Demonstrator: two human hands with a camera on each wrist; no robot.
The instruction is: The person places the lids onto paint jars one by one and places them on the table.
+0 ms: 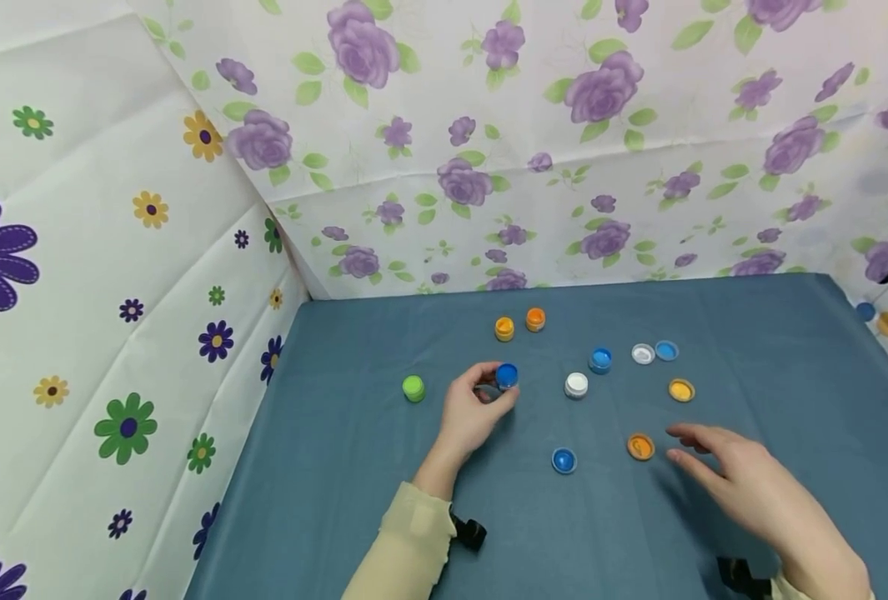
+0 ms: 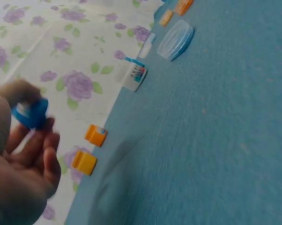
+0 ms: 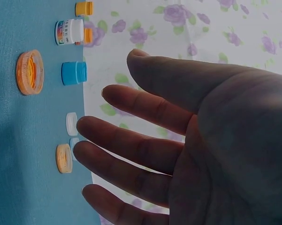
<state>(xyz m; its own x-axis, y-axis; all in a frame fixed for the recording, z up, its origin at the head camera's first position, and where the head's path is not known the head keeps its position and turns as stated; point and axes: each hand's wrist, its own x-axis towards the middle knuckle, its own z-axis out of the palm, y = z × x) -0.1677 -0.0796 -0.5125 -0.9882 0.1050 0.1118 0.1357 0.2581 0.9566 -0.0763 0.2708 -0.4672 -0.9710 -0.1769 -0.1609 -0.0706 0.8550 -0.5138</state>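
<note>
My left hand holds a small dark blue paint jar between thumb and fingers, above the table. In the left wrist view that jar is blurred. My right hand hovers at the right with its fingers spread; the right wrist view shows nothing in its palm. Nearest to its fingertips lies an orange lid, inside facing up. A dark blue lid lies in front, between the hands. Beyond the right hand are a yellow lid, a white lid and a light blue lid.
A green jar stands left of my left hand. Behind are a yellow jar and an orange jar. A white jar and a light blue jar stand mid-table. Floral cloth hangs behind the blue-grey table.
</note>
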